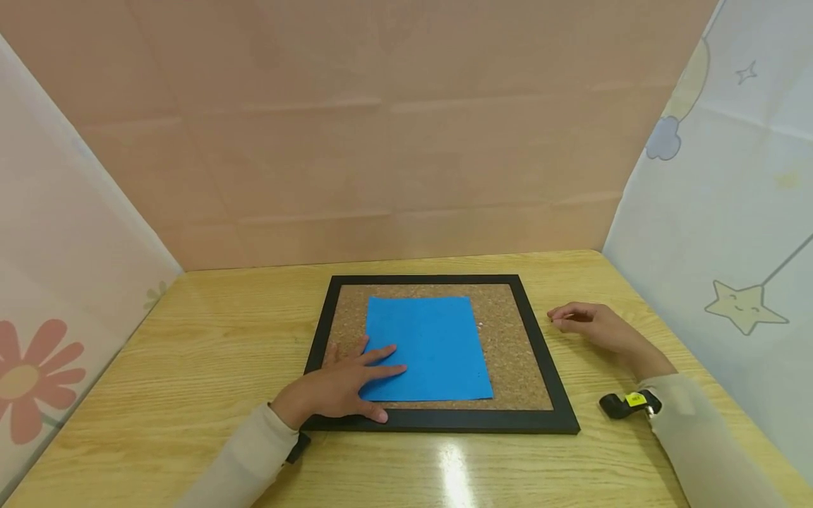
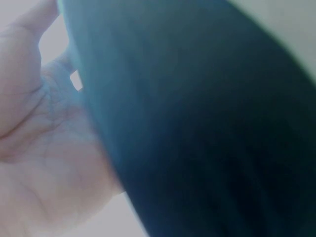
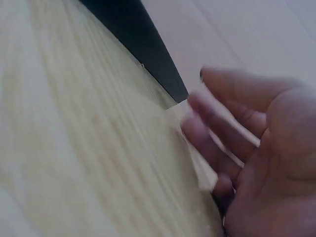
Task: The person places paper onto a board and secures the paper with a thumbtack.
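A blue sheet of paper lies on the cork board, inside its black frame. My left hand rests with spread fingers over the sheet's lower left part and the frame's near edge. In the left wrist view, a large dark blurred shape covers much of the left hand. Right of the board, my right hand has thumb and forefinger drawn together at the tips. They appear to pinch a tiny dark thing, too small to identify. The other fingers curl loosely and are blurred in the right wrist view.
Small white specks show on the cork by the sheet's right edge. The board lies on a wooden table. A peach sheet backdrop stands behind, with patterned side panels. Dark wrist devices hang below the sleeves.
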Available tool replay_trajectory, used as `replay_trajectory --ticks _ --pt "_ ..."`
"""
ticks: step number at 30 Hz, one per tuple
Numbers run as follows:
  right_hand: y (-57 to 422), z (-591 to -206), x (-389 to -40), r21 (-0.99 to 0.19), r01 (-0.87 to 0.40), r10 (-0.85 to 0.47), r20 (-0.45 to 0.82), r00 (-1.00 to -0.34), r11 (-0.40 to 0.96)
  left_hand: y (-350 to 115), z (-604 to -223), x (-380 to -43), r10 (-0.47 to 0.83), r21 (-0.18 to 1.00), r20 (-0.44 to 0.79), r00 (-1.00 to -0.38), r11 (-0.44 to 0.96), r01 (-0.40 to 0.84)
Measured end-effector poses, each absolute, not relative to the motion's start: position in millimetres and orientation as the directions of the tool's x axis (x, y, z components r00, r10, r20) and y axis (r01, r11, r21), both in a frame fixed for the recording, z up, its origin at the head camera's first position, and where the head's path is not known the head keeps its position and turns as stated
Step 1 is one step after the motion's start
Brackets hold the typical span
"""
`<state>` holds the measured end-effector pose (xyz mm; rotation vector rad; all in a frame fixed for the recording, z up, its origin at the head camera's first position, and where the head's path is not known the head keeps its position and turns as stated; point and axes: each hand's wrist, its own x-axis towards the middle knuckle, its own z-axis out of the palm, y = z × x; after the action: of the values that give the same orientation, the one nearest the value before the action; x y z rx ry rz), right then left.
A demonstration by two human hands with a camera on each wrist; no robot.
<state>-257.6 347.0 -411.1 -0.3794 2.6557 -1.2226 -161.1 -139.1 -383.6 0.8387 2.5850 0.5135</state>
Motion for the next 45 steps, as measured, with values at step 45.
replay_trajectory --ticks 45 --pt "326 -396 -259 -0.836 -0.16 -0.348 -0.039 -0.937 0.525 -138 -381 -161 0.596 0.453 -0.26 -0.759 0.77 0.449"
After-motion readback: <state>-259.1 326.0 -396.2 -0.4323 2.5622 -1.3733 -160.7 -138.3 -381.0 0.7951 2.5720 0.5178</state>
